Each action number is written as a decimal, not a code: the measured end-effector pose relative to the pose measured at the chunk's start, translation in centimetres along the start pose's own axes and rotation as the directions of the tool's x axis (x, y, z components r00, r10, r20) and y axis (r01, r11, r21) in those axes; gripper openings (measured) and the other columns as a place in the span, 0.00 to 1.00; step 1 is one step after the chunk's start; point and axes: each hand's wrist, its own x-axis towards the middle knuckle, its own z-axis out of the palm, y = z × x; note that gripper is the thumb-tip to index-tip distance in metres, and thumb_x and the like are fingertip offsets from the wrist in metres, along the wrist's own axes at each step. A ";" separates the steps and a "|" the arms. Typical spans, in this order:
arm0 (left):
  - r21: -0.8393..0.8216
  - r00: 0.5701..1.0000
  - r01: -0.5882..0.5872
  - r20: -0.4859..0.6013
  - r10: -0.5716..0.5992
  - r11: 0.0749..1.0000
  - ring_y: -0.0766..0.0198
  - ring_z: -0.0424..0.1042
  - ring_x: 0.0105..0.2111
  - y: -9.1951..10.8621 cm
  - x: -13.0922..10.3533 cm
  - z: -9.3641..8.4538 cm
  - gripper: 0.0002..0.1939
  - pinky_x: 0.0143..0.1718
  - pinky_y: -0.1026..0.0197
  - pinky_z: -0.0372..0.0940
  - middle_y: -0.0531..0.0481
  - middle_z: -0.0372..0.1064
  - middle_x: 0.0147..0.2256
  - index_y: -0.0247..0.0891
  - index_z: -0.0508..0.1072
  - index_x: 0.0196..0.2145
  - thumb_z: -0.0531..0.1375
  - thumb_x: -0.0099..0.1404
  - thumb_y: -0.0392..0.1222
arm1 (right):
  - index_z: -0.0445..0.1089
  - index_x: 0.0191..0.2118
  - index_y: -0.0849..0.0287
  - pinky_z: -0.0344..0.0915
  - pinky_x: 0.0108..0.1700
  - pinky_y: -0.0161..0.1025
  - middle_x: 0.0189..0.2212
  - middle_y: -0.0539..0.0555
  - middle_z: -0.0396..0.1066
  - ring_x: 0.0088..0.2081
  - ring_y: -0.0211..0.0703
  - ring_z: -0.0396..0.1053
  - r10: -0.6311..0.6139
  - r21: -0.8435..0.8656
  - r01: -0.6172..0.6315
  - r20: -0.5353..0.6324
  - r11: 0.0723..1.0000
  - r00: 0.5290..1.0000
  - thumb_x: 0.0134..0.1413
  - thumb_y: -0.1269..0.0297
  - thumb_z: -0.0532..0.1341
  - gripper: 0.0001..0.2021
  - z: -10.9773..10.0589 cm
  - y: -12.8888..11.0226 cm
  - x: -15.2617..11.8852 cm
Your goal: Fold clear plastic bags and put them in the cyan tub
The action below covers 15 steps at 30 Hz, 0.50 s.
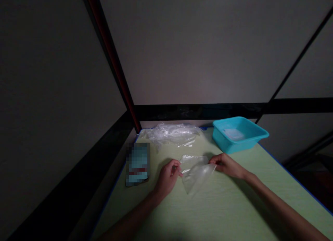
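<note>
A small clear plastic bag (195, 175) is stretched between my two hands, just over the light green tabletop (197, 213). My left hand (168, 177) pinches its left edge between thumb and fingers. On the other side, my right hand (224, 164) grips the bag's right edge, its fingers closed. The bag's near corner hangs down toward me, and part of the film is folded over. Behind it lies a crumpled heap of clear plastic bags (171, 133) along the table's far edge.
At the back right stands a turquoise plastic basin (226, 140) with something whitish inside. A flat dark-edged item with a pixelated face (138, 163) lies at the left edge. Panelled walls (197, 53) close in the table's back and left; its edges have blue trim.
</note>
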 end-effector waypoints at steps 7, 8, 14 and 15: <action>-0.043 0.999 0.044 0.000 -0.044 0.998 0.65 0.71 0.22 -0.2 0.3 -0.1 0.04 0.21 0.67 0.60 0.56 0.60 0.26 0.36 0.63 0.30 0.52 0.55 0.38 | 0.65 0.24 0.63 0.56 0.21 0.31 0.18 0.50 0.65 0.21 0.36 0.62 0.097 0.069 -0.093 -0.062 0.993 0.993 0.45 0.64 0.54 0.08 1.0 0.8 1.0; -0.049 0.999 0.049 0.000 -0.049 0.998 0.66 0.71 0.22 -0.3 0.3 -0.1 0.04 0.21 0.67 0.60 0.56 0.60 0.26 0.36 0.63 0.30 0.52 0.55 0.38 | 0.65 0.24 0.63 0.55 0.21 0.31 0.18 0.50 0.65 0.20 0.36 0.61 0.106 0.064 -0.101 -0.082 0.993 0.991 0.46 0.63 0.53 0.09 1.2 0.8 1.0; -0.089 0.998 0.055 -0.015 -0.057 0.995 0.68 0.69 0.21 -0.6 0.4 0.0 0.02 0.21 0.67 0.62 0.57 0.58 0.25 0.36 0.63 0.28 0.52 0.53 0.36 | 0.62 0.17 0.61 0.51 0.20 0.31 0.13 0.49 0.62 0.18 0.35 0.58 0.148 -0.032 -0.158 -0.215 0.987 0.965 0.47 0.62 0.52 0.13 1.9 0.8 1.3; -0.096 0.998 0.053 -0.019 -0.055 0.994 0.69 0.68 0.21 -0.6 0.5 0.0 0.02 0.21 0.67 0.63 0.57 0.58 0.25 0.36 0.63 0.27 0.52 0.53 0.35 | 0.62 0.18 0.61 0.52 0.21 0.31 0.14 0.50 0.63 0.18 0.36 0.59 0.157 -0.046 -0.172 -0.235 0.984 0.959 0.47 0.64 0.52 0.12 2.0 0.8 1.4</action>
